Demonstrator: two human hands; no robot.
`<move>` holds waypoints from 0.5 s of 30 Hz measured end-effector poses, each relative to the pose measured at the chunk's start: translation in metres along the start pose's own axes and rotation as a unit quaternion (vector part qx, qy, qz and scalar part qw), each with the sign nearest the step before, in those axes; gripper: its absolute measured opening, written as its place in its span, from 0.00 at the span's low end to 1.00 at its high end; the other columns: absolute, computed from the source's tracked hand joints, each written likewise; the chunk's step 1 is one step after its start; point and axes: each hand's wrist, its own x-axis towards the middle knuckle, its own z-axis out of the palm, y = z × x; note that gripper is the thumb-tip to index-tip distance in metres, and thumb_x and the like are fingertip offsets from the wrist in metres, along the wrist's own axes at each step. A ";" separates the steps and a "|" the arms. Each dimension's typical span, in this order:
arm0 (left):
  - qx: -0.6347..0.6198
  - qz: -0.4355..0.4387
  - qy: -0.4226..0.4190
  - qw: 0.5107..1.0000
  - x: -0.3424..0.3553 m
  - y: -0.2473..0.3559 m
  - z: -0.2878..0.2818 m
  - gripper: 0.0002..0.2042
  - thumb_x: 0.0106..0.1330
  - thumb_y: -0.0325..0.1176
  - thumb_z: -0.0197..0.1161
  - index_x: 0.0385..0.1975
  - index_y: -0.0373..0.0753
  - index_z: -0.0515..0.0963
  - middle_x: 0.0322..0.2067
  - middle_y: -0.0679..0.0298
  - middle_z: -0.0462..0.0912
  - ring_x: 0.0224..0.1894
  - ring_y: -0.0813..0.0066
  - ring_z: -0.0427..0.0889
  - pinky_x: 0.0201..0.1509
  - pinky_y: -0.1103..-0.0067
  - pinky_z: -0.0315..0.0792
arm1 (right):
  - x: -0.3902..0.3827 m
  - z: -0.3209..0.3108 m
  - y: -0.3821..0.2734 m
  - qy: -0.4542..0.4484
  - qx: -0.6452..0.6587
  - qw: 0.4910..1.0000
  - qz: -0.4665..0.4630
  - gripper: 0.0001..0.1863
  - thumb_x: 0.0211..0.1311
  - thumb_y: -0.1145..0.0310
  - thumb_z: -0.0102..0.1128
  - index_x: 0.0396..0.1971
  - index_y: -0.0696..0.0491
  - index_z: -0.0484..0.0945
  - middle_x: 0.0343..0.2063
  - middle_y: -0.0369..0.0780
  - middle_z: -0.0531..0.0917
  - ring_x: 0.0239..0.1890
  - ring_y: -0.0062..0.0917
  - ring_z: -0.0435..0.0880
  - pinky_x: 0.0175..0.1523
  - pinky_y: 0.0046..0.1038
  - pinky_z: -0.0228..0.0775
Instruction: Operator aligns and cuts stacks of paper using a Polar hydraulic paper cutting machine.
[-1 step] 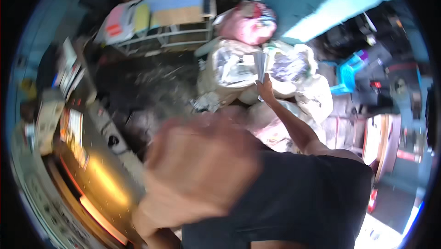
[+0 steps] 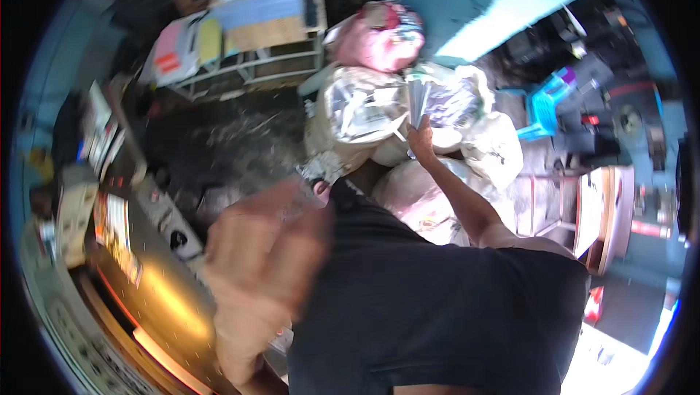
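My right hand (image 2: pixel 421 136) reaches forward, gripping a narrow bundle of pale sheets (image 2: pixel 417 94) over the bulky white sacks. The left open sack (image 2: pixel 321 125) holds crumpled pale material; the right one (image 2: pixel 477 88) holds purplish-grey material. My left hand (image 2: pixel 266 249) is raised low in the view, in front of my black shirt, its fingers smeared by motion. A pink bundle (image 2: pixel 375 41) sits behind the sacks, and another pale pinkish sack (image 2: pixel 408 198) lies below my right hand.
A white-framed rack (image 2: pixel 219 74) with boards stands at the back left. A worktable (image 2: pixel 168 300) with papers runs along my left. Blue plastic chairs (image 2: pixel 539 114) are at the right, beside dark clutter. A wooden cabinet (image 2: pixel 601 213) stands at the lower right.
My left hand has moved left, uncovering more of my shirt and the sacks behind. The surroundings have shifted slightly in the view. My right hand still grips the bundle.
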 end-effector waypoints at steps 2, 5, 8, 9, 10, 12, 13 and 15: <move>0.038 -0.118 0.007 0.992 -0.018 -0.056 0.048 0.13 0.61 0.18 0.59 0.45 0.38 0.78 0.44 0.56 0.81 0.43 0.51 0.81 0.42 0.65 0.76 | 0.040 -0.017 0.042 0.143 -0.033 0.989 0.019 0.27 0.64 0.58 0.57 0.50 0.68 0.67 0.49 0.61 0.75 0.53 0.50 0.75 0.65 0.43 0.60; -0.059 -0.290 -0.092 0.951 -0.115 -0.126 0.128 0.08 0.62 0.23 0.57 0.41 0.34 0.76 0.40 0.50 0.78 0.45 0.46 0.77 0.48 0.61 0.72 | 0.102 -0.043 0.101 0.248 0.029 0.968 0.024 0.30 0.60 0.60 0.60 0.53 0.69 0.64 0.48 0.58 0.72 0.51 0.44 0.70 0.59 0.39 0.59; -0.084 -0.413 -0.306 0.854 -0.251 -0.130 0.197 0.08 0.65 0.33 0.57 0.42 0.46 0.78 0.37 0.47 0.83 0.43 0.38 0.81 0.42 0.57 0.76 | 0.162 -0.049 0.124 0.324 -0.210 0.899 0.209 0.43 0.46 0.49 0.75 0.54 0.60 0.63 0.44 0.50 0.77 0.50 0.40 0.77 0.54 0.41 0.69; -0.132 -0.426 -0.293 0.846 -0.289 -0.122 0.213 0.08 0.65 0.33 0.57 0.42 0.46 0.78 0.37 0.48 0.82 0.42 0.40 0.80 0.42 0.58 0.76 | 0.172 -0.041 0.122 0.290 -0.297 0.825 0.383 0.51 0.40 0.37 0.75 0.55 0.58 0.63 0.52 0.52 0.74 0.55 0.47 0.75 0.58 0.50 0.68; -0.163 -0.468 -0.293 0.817 -0.322 -0.109 0.226 0.08 0.65 0.32 0.57 0.42 0.45 0.78 0.37 0.49 0.82 0.42 0.42 0.80 0.41 0.60 0.76 | 0.177 -0.043 0.117 0.235 -0.291 0.824 0.426 0.55 0.47 0.36 0.71 0.65 0.60 0.57 0.62 0.54 0.63 0.64 0.48 0.66 0.59 0.55 0.68; -0.212 -0.561 -0.227 0.767 -0.374 -0.071 0.242 0.08 0.65 0.31 0.56 0.41 0.44 0.78 0.37 0.50 0.82 0.41 0.45 0.80 0.41 0.62 0.75 | 0.166 0.005 0.089 0.244 -0.322 0.832 0.380 0.48 0.50 0.37 0.69 0.62 0.55 0.61 0.58 0.50 0.65 0.61 0.45 0.68 0.57 0.53 0.69; -0.229 -0.604 -0.185 0.741 -0.392 -0.049 0.247 0.08 0.65 0.31 0.56 0.41 0.44 0.78 0.37 0.51 0.82 0.40 0.47 0.80 0.41 0.63 0.75 | 0.156 0.029 0.070 0.222 -0.342 0.854 0.323 0.45 0.51 0.37 0.68 0.60 0.52 0.63 0.56 0.48 0.67 0.60 0.44 0.69 0.57 0.52 0.69; -0.259 -0.672 -0.095 0.687 -0.413 -0.002 0.261 0.07 0.65 0.29 0.56 0.41 0.43 0.78 0.38 0.53 0.81 0.39 0.51 0.80 0.41 0.65 0.75 | 0.115 0.085 0.030 0.093 -0.370 0.921 0.081 0.41 0.53 0.41 0.67 0.61 0.52 0.67 0.59 0.50 0.68 0.60 0.47 0.68 0.60 0.54 0.63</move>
